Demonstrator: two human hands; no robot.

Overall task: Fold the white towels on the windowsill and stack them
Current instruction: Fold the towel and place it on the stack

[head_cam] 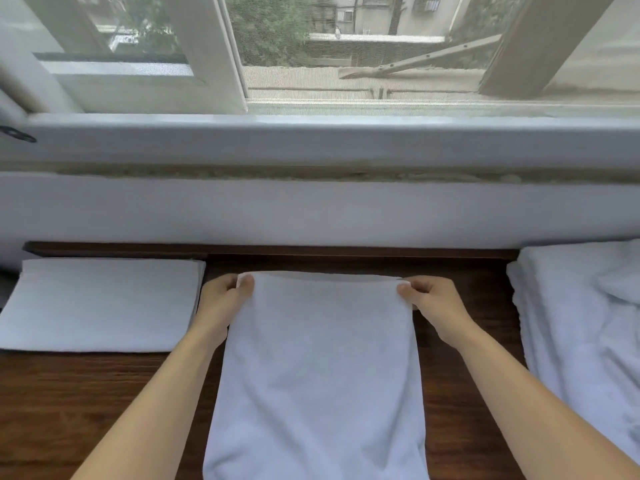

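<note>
Both hands' grip, left hand [221, 294] and right hand [427, 299], pinched on white towel [318, 368] corners.

A white window frame [221, 53] is seen across the top, with a mesh insect screen [346, 64] set in its middle pane. Through the screen, green trees [270, 32] and a pale building [374, 15] can be made out. A small dark metal latch [17, 135] is fixed at the far left, beside the frame.
</note>
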